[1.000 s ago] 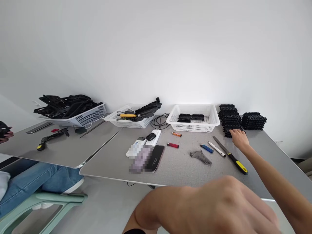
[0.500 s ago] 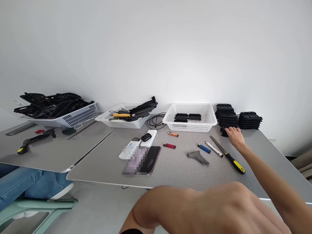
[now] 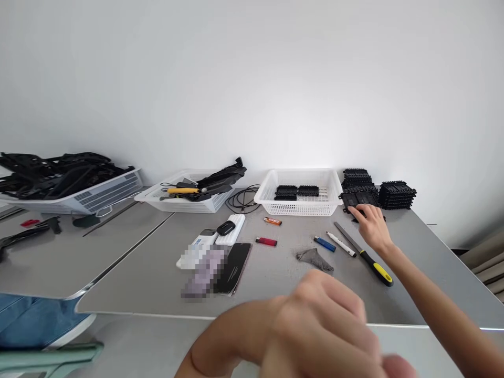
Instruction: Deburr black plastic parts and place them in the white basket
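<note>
My right hand (image 3: 370, 224) reaches across the grey table (image 3: 275, 286) to its far right corner and grips a flat black plastic part (image 3: 357, 199), tilted up on edge in front of a stack of like parts (image 3: 356, 177). A second stack (image 3: 397, 195) stands just right of it. My left hand (image 3: 315, 328) hovers blurred close to the camera at the table's near edge, fingers curled, with nothing seen in it. A file with a yellow-and-black handle (image 3: 364, 254) lies just under my right wrist.
A white basket (image 3: 268, 187) holds two black parts. Pens, lighters, a grey cloth (image 3: 314, 259), a phone (image 3: 233, 264) and white devices lie mid-table. Further left stand a tool basket (image 3: 183, 204) and a basket of black frames (image 3: 100, 192). Another person's jeans (image 3: 27, 321) show at lower left.
My right hand has tipped a black part up off the low pile and drawn it slightly toward me. My left hand rose and curled its fingers. The view shifted right.
</note>
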The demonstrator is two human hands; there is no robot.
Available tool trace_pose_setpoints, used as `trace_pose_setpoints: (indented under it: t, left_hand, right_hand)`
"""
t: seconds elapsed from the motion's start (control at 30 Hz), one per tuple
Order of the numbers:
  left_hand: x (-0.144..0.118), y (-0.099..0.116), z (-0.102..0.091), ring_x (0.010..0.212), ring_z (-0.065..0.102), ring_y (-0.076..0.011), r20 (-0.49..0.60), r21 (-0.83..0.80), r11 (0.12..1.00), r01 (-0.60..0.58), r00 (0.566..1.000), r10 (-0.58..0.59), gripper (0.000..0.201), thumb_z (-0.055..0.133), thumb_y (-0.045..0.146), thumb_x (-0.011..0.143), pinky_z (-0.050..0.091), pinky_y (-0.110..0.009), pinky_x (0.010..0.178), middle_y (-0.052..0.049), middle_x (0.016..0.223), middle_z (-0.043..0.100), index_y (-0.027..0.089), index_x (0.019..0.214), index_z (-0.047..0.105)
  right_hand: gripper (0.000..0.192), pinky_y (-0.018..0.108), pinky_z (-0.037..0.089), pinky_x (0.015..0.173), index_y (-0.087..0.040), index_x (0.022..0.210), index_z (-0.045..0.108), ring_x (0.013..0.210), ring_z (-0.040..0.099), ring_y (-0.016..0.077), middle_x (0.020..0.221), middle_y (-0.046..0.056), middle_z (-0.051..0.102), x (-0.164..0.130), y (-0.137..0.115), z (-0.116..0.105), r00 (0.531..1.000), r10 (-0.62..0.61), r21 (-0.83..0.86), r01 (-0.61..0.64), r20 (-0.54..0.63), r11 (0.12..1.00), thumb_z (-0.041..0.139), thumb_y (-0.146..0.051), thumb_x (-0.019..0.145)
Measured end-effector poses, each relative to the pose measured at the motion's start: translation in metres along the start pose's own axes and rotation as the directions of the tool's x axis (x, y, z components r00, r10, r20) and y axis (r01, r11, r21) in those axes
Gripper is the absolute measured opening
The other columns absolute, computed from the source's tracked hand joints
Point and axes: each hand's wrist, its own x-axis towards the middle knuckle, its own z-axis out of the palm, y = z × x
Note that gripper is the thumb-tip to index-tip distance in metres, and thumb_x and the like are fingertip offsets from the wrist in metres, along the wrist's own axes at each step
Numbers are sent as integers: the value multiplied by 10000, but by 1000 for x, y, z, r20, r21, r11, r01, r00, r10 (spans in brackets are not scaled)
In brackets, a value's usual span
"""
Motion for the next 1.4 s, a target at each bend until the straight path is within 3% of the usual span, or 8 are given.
trace_pose_setpoints:
  t: [0.13,0.23,0.37,0.67,0.8,0.87,1.07,1.4]
  left_hand:
    - [62,-64,16,583,576,-127,-144,-27,993,-114,984,110,55,596,321,856,511,-259,537,14,668,617,286,823,622]
    - [106,-122,28,866,650,-178,-313,-88,985,146,935,-167,328,607,395,859,534,-259,620,-84,1031,677,219,1135,579]
    - [119,-164,35,991,657,-289,-34,-279,878,389,910,-413,581,574,531,854,559,-306,629,-144,1142,683,173,1309,530]
    - [114,-210,26,852,679,-218,139,-469,719,513,846,-514,392,700,391,778,576,-298,656,-120,938,719,112,1049,655]
    - [113,-230,12,798,675,-205,45,-433,741,513,833,-551,361,690,352,790,578,-319,658,-116,942,723,111,1058,672]
    - [112,-238,5,805,674,-217,-45,-426,749,507,815,-578,416,700,343,781,583,-337,649,-126,984,720,105,1119,656]
    - [112,-249,-7,757,679,-206,-128,-478,731,488,785,-607,526,729,347,767,592,-391,722,-132,971,723,93,1212,609]
    - [114,-244,-8,825,698,-229,-221,-517,771,371,812,-540,460,733,377,750,597,-394,762,-75,864,729,145,1133,632]
  right_hand:
    - [567,378,384,835,-207,1268,547,1040,498,255,1084,115,562,21,-25,-19,995,3,69,3,-98,998,386,69,801]
    - [587,373,371,847,-242,1304,528,1036,500,241,1088,102,554,37,-40,-26,984,52,94,-36,-172,995,388,61,822]
    - [563,384,360,867,-273,1337,525,1054,489,244,1103,101,558,54,-55,-27,978,103,112,-83,-181,990,380,18,878]
    - [579,411,378,902,-313,1419,462,1087,479,265,1138,98,570,67,-75,-5,990,77,133,-61,-119,989,420,-40,909]
    - [455,428,416,893,-233,1375,489,1070,497,287,1163,130,560,45,-91,10,972,216,180,-197,-93,964,448,-138,933]
    - [350,394,444,832,-185,1278,562,983,547,271,1098,128,597,27,-99,17,966,248,217,-260,77,941,444,-180,948]
    - [172,314,449,719,-197,964,692,936,616,258,956,88,665,-2,-106,32,728,193,112,-349,658,931,537,-259,924]
    - [126,261,368,598,-164,790,620,704,603,195,760,67,650,18,-103,34,660,147,204,-426,737,881,536,-194,879]
